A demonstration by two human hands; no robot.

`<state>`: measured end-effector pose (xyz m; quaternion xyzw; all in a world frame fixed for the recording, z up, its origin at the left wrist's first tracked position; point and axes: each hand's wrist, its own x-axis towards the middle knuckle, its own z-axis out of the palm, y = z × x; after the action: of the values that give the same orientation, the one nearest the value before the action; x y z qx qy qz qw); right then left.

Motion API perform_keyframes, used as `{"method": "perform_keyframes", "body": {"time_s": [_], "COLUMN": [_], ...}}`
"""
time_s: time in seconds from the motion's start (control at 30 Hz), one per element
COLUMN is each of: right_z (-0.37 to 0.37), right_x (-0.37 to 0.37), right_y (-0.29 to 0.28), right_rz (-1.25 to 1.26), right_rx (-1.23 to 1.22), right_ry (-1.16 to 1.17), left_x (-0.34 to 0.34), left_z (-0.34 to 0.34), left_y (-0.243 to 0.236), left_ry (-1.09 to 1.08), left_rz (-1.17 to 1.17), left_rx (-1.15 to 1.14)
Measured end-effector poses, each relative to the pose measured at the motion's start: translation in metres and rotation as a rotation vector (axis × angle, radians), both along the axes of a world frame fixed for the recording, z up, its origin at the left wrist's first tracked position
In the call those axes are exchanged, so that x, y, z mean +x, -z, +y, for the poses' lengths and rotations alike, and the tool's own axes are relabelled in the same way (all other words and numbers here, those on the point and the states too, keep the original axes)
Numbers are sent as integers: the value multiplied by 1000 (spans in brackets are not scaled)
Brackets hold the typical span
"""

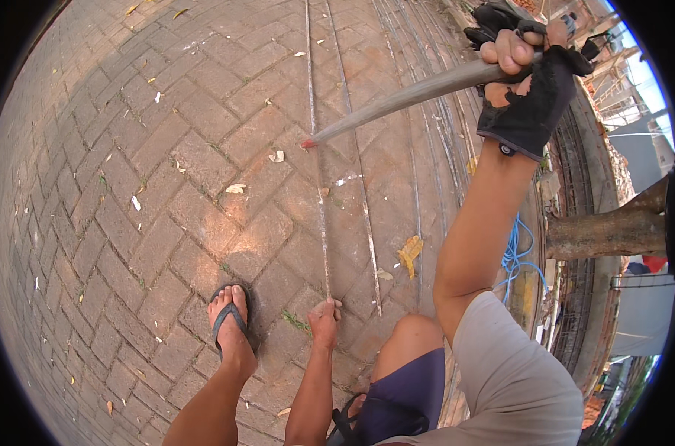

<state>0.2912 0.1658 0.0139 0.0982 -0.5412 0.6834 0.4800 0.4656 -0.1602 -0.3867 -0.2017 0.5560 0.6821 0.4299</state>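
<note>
Lengthwise, a thin rod (323, 230) runs over the brick paving (129, 245), the bare left hand (325, 323) closed around its near end. The gloved right hand (527, 82) grips a grey bar (412, 95) whose red tip (308, 143) overlaps the rod; whether they touch, I cannot tell. Just beside lies a second rod (366, 223), then a yellow leaf (409, 255) and, farther right, blue cord (513, 256).

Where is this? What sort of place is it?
It looks like an outdoor paved yard or roadside, perhaps beside some building work: there are patterned paving blocks, long thin rods lying across them, and a tree trunk on the right.
</note>
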Motion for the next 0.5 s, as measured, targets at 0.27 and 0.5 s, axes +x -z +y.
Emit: {"method": "perform_keyframes", "body": {"time_s": [0.27,0.5], "right_z": [42,63], "right_x": [65,80], "right_y": [15,23], "right_rz": [-26,23], "right_rx": [98,151], "right_ry": [-137,-169], "left_x": [4,4], "left_z": [7,10], "left_y": [-3,-6], "left_ry": [-12,-23], "left_rz": [-71,-61], "left_rx": [-106,-99]}}
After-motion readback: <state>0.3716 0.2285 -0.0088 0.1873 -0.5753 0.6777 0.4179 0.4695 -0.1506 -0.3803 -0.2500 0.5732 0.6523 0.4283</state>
